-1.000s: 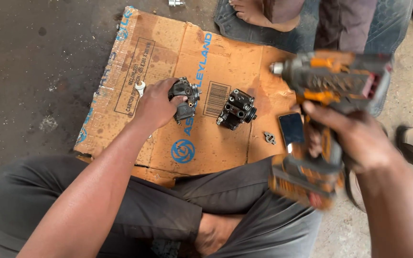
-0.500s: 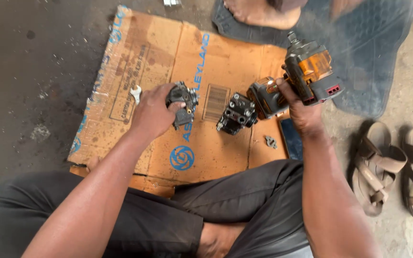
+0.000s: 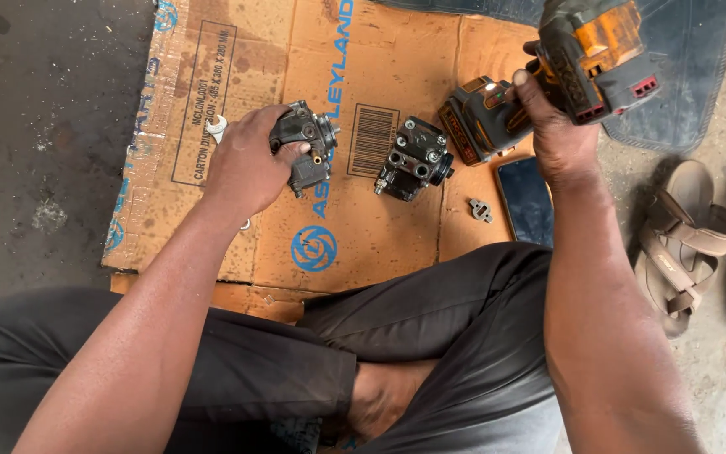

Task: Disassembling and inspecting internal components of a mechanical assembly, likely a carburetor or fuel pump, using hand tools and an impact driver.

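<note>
- Left hand (image 3: pixel 249 168), centre-left of frame: fingers wrapped round a dark metal pump body (image 3: pixel 306 151), pinning it on the cardboard sheet (image 3: pixel 380 252).
- Right hand (image 3: pixel 558 134), upper right: closed round the grip of an orange-black impact driver (image 3: pixel 548 76), held off the cardboard.
- Second pump body (image 3: pixel 413 160) sits alone mid-frame, near the driver nose, not touching.
- Progress, my read: early; driver not yet on either unit.
- Small bracket (image 3: pixel 481 209) and phone (image 3: pixel 525 200) lie just right of centre.
- Room: bare cardboard lower centre; sandals (image 3: pixel 674 252) crowd the right edge.
</note>
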